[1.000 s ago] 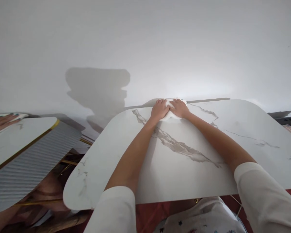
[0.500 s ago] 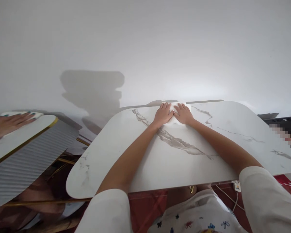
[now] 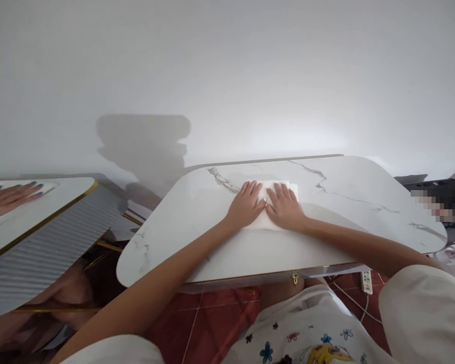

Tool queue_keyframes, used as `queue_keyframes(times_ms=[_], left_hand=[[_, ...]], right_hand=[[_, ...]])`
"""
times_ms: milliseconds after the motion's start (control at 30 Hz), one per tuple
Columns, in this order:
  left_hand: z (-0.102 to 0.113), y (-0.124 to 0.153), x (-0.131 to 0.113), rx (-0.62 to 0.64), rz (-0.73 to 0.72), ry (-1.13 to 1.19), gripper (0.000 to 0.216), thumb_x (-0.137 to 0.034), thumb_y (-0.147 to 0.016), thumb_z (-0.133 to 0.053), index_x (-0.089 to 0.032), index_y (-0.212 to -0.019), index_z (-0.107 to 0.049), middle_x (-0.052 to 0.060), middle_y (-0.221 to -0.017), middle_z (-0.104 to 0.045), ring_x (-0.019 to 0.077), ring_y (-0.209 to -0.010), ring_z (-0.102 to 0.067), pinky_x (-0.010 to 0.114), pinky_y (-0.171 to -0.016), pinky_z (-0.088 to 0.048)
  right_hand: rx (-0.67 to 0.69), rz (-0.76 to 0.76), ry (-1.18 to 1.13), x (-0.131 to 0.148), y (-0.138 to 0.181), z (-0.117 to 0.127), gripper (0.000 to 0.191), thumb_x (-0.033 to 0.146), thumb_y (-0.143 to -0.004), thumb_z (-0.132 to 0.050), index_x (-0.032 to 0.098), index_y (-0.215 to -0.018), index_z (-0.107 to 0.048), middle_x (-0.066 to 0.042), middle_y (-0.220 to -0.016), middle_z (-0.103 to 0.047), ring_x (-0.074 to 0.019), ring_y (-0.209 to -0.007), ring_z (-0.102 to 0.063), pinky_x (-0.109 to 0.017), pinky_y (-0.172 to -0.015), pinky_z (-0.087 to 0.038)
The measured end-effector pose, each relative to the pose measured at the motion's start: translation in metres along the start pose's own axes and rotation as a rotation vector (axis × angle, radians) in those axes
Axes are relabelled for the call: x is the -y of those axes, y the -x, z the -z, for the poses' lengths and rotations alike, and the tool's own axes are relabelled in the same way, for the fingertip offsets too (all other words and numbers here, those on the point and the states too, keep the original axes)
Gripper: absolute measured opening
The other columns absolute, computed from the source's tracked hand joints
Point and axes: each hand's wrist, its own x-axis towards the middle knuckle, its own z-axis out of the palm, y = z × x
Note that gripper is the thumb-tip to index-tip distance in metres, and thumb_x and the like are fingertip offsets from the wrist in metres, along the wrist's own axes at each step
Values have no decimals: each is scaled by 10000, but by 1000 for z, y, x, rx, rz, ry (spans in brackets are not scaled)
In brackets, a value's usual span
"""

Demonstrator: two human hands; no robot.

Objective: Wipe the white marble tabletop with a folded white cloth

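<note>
A folded white cloth [image 3: 264, 218] lies flat on the white marble-patterned tabletop [image 3: 163, 253], around its middle. My left hand [image 3: 245, 205] presses on the cloth's left side, palm down with the fingers stretched out. On the right side of the same cloth rests my right hand [image 3: 285, 206], also flat, its fingers slightly spread. The two thumbs almost meet over the cloth. Whether the cloth is fabric or thick paper towel I cannot tell.
At the left, another person's hand [image 3: 13, 198] lies on a white cloth on a second table [image 3: 72, 188] with gold edging. A wall [image 3: 227, 76] rises behind. A black object [image 3: 445, 187] stands at the right. A power strip [image 3: 366, 282] lies on the red floor.
Both my hands have slid back from the table's far edge toward me, with the cloth under them. At the left, the other person's hand has shifted left.
</note>
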Motion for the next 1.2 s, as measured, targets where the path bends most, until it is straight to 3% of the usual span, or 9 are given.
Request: queue_keyframes(times_ms=[167, 333, 567, 800, 933, 1067, 1200], left_hand=[[19, 40, -16, 42, 31, -2, 577, -401, -954, -342, -116, -1446, -438, 164, -1523, -438, 314, -1479, -284, 525, -1213, -278], [29, 74, -28, 33, 71, 2, 570, -420, -935, -368, -195, -1453, -442, 127, -1527, -443, 306, -1480, -291, 541, -1208, -294], [25, 92, -58, 20, 122, 12, 591, -435, -932, -373, -230, -1486, -401, 121, -1540, -427, 331, -1485, -278, 575, -1178, -329], [13, 72, -65, 18, 91, 30, 583, -438, -921, -406, -224, -1462, -423, 130, -1522, -446, 339, -1473, -293, 569, -1165, -331], [6, 46, -53, 2, 105, 11, 566, -419, -931, -408, -182, -1444, -426, 150, -1502, -458, 357, -1458, -300, 569, -1142, -343], [-2, 13, -40, -3, 125, -8, 535, -379, -937, -406, -129, -1408, -459, 164, -1494, -452, 369, -1436, -316, 529, -1143, -350], [-12, -26, -22, 5, 121, 11, 498, -358, -936, -431, -144, -1382, -483, 157, -1481, -463, 363, -1421, -325, 529, -1157, -325]], right_hand=[[-42, 27, -31, 23, 34, 1, 550, 376, -976, -397, 154, -1477, -455, -169, -1569, -388, -374, -1465, -300, -566, -1164, -270], [50, 64, -90, 40, 59, 10, 593, 383, -969, -409, 93, -1487, -439, -217, -1586, -331, -401, -1474, -269, -594, -1165, -263], [66, 89, -104, 28, 86, 19, 588, 381, -953, -428, 145, -1491, -451, -170, -1601, -319, -382, -1485, -253, -591, -1164, -284], [29, 68, -85, 10, 83, 19, 576, 365, -931, -455, 158, -1469, -480, -173, -1584, -355, -378, -1474, -280, -586, -1157, -284], [13, 63, -62, -1, 55, 16, 557, 358, -942, -443, 181, -1469, -474, -148, -1583, -371, -349, -1476, -280, -557, -1166, -266], [107, 32, -68, -17, 18, 14, 546, 362, -964, -419, 169, -1473, -462, -139, -1593, -356, -330, -1482, -262, -519, -1170, -258], [58, 33, -44, -34, -17, 9, 524, 368, -976, -402, 171, -1455, -476, -145, -1568, -389, -328, -1452, -302, -499, -1143, -284]])
